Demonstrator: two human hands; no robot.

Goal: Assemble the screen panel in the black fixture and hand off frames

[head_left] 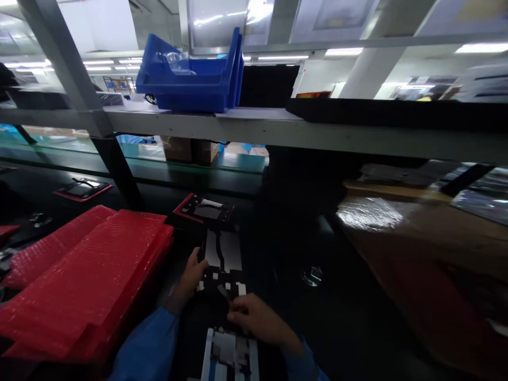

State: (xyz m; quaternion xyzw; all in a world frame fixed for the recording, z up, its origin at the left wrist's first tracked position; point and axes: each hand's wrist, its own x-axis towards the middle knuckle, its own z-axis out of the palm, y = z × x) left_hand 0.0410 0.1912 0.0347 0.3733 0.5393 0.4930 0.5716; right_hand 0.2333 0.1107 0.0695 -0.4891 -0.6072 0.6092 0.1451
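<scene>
While the left grip (pixel 192 276) clamps a black sheet (pixel 222 259), the right grip (pixel 256 317) sits closed over it; another sheet (pixel 229 352) lies below.

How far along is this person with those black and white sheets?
It's hard to be sure. Maybe done: the sheet lying nearest the person. In hand: the left hand holds a black-and-white sheet, and the right hand touches its small grey tab. Maybe left: the piece on the red mat ahead.

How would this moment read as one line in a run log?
Left hand: holds black-and-white sheet | Right hand: at sheet's lower end | Nearby: red bubble bags, blue bin
</scene>
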